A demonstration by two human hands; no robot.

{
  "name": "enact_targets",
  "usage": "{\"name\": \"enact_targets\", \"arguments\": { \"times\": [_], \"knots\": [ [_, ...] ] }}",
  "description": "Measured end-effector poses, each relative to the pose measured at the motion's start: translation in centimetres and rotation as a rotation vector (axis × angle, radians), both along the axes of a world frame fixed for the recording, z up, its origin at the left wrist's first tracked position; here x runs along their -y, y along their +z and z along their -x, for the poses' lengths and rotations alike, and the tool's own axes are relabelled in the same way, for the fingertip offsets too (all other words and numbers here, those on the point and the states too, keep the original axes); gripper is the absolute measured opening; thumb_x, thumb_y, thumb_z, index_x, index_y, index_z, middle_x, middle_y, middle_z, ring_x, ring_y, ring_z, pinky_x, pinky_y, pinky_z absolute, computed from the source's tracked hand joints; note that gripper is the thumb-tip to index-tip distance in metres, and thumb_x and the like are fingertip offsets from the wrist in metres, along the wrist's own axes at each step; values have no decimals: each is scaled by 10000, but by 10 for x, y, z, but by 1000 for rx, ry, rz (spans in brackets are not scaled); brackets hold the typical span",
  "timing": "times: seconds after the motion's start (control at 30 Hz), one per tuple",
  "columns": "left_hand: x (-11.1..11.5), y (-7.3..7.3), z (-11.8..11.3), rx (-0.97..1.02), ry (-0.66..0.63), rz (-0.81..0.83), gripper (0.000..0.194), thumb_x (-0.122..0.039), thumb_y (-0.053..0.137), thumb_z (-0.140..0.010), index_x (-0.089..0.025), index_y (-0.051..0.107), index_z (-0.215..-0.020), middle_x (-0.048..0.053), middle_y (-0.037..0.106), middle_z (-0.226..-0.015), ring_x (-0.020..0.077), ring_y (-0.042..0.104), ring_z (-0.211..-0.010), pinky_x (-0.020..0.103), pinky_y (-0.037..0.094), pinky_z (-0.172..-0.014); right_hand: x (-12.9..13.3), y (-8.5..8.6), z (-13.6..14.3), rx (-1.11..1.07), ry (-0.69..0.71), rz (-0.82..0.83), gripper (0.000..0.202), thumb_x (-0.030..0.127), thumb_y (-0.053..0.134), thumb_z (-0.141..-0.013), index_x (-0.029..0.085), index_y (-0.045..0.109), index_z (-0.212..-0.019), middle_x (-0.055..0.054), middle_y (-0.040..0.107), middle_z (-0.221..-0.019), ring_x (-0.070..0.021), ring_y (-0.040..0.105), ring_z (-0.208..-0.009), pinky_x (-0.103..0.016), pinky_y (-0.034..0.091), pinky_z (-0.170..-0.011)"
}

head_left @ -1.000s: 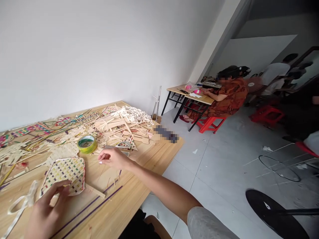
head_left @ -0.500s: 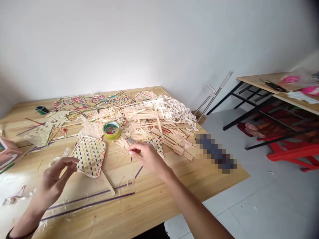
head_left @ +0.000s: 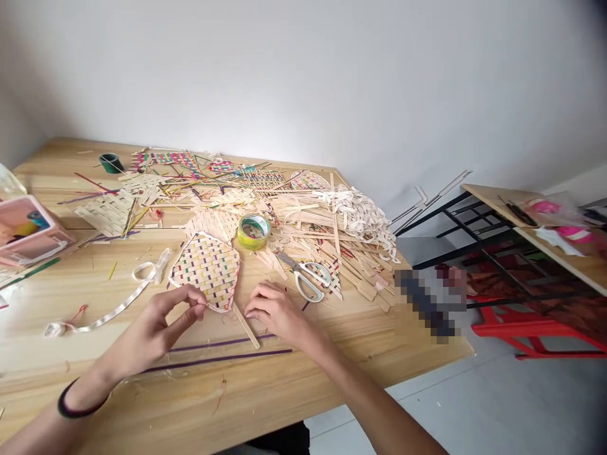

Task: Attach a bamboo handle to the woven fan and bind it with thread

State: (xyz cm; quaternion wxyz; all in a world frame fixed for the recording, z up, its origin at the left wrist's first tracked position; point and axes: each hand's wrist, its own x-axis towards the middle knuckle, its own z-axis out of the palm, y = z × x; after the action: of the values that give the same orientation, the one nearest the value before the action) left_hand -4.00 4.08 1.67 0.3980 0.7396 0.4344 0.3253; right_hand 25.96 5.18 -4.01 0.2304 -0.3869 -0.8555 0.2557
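Observation:
A woven fan (head_left: pixel 206 268) of pale, green, purple and yellow strips lies on the table, with white binding and red stitching along its edge. Its flat wooden handle (head_left: pixel 246 325) points toward me. At the fan's lower edge, my left hand (head_left: pixel 159 325) has thumb and forefinger pinched; anything between them is too small to make out. My right hand (head_left: pixel 279 316) is beside the handle with fingers curled together, hiding whatever they may hold. White-handled scissors (head_left: pixel 310 281) lie just beyond it, near a yellow-green tape roll (head_left: pixel 253 232).
White ribbon (head_left: pixel 121 308) trails left of the fan. Purple strips (head_left: pixel 227 360) lie in front. Cut strips and a white ribbon heap (head_left: pixel 363 218) cover the back. A pink basket (head_left: pixel 35 230) stands left; a red stool (head_left: pixel 535 332) is under another table at right.
The view has shifted, and the fan appears farther right. My left hand has moved from the fan's left edge to its lower edge. My right hand has come down toward the handle, uncovering the scissors.

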Motion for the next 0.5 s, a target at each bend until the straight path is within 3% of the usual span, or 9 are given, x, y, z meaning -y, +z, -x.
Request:
{"name": "enact_targets", "arguments": {
  "times": [0.1,0.2,0.27,0.37,0.5],
  "knots": [
    [3,-2,-5,73,-35,10,226,-364,611,-1084,-254,745,-940,53,791,-958,215,750,-893,303,592,-845,5,9,6,13,-12,-8,168,109,683,-1076,196,772,-963,-82,751,-1032,-246,671,-1039,-398,525,-973],
    [5,2,-11,144,-78,56,193,-352,643,-1071,-264,765,-950,83,801,-1206,249,756,-1171,351,583,-1052,5,28,13,-17,5,-12,150,126,637,-1106,205,731,-1020,-78,767,-1059,-234,689,-1033,-378,543,-962],
    [4,7,-15,155,-123,115,192,-367,655,-1067,-266,779,-960,94,793,-1293,263,744,-1251,374,567,-1112,1,42,18,-61,25,-5,122,157,642,-1114,220,723,-1047,-64,781,-1042,-224,709,-1017,-359,552,-946],
    [3,15,-22,111,-167,193,216,-405,640,-1072,-256,781,-1004,95,817,-1159,262,769,-1114,374,594,-1024,-8,60,25,-139,50,27,99,156,696,-1084,223,733,-1022,-55,794,-1004,-217,732,-973,-336,557,-901],
    [1,22,-31,127,-105,234,279,-464,658,-1062,-237,780,-955,70,792,-960,247,729,-926,341,583,-856,-19,72,26,-238,59,97,90,128,750,-1041,208,763,-1002,-46,817,-1007,-190,746,-920,-305,559,-873]
  ]
}}
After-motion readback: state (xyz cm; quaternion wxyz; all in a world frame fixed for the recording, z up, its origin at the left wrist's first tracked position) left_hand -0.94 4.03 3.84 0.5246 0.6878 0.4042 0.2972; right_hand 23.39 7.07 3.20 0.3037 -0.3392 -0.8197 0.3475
